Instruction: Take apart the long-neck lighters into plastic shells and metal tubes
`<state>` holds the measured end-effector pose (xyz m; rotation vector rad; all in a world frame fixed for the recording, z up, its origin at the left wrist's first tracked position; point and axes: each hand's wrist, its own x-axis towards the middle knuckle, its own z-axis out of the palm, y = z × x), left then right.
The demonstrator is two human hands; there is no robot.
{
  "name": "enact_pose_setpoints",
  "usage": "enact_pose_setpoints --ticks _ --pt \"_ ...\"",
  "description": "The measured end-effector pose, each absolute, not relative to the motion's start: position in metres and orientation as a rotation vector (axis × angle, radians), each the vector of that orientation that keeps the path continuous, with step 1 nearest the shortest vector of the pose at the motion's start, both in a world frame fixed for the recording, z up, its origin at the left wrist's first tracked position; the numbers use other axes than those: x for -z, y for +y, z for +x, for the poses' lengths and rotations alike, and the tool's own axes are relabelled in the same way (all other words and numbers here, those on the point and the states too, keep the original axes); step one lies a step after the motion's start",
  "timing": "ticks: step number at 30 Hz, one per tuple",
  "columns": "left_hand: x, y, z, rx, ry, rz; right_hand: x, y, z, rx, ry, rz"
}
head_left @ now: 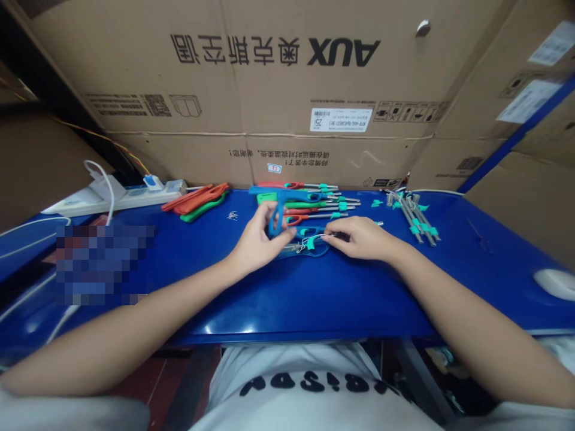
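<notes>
My left hand [252, 242] pinches a blue plastic lighter handle half [277, 216], tilted up above the table. Under it lies another blue lighter shell [320, 250], with a clear part, thin white wires and a piece of green tape [309, 242] in it. My right hand [366, 237] is closed at the right end of this shell, its fingers around a dark end by the wires; the exact part is mostly hidden. Just behind my hands is a row of long-necked lighters in red, blue and green, such as a red lighter [309, 217], with metal tubes and green tape.
Orange and green handle halves [197, 202] lie at the back left near small metal pins [232, 215] and a power strip [130, 197]. Metal tubes with green tape [417, 221] lie at right. A white mouse [556, 283] sits far right. A cardboard wall [278, 90] backs the blue table [269, 305].
</notes>
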<state>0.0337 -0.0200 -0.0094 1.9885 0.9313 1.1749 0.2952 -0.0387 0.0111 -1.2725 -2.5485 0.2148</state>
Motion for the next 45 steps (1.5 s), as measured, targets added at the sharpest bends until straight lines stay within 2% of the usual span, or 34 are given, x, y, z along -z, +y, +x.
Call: enact_pose_setpoints --ticks 3,6,24,31,35,38,41,45 --pt "0.005 -0.02 0.028 -0.881 0.966 2.297 -0.013 -0.041 0.295 -0.194 -2.539 -1.262" --pt "0.009 -0.017 0.026 -0.77 0.915 2.48 -0.014 -0.041 0.294 -0.206 -2.529 -1.207" --pt "0.011 -0.008 0.022 -0.783 0.848 2.579 -0.012 -0.039 0.289 -0.355 -2.325 -1.167" --pt "-0.013 -0.005 0.014 -0.612 0.807 2.733 -0.017 -0.035 0.299 -0.255 -2.389 -1.1" --pt "-0.03 0.01 -0.004 -0.527 0.971 2.815 -0.03 -0.033 0.316 -0.289 -2.217 -1.086" --pt "-0.032 0.017 -0.009 -0.693 1.123 2.667 -0.038 -0.033 0.325 -0.389 -1.998 -1.154" --pt "-0.024 0.006 0.007 -0.88 1.067 2.233 -0.037 -0.034 0.317 -0.572 -1.941 -1.097" --pt "-0.005 -0.023 0.039 -0.839 0.893 1.536 -0.021 -0.039 0.284 -0.751 -2.004 -0.97"
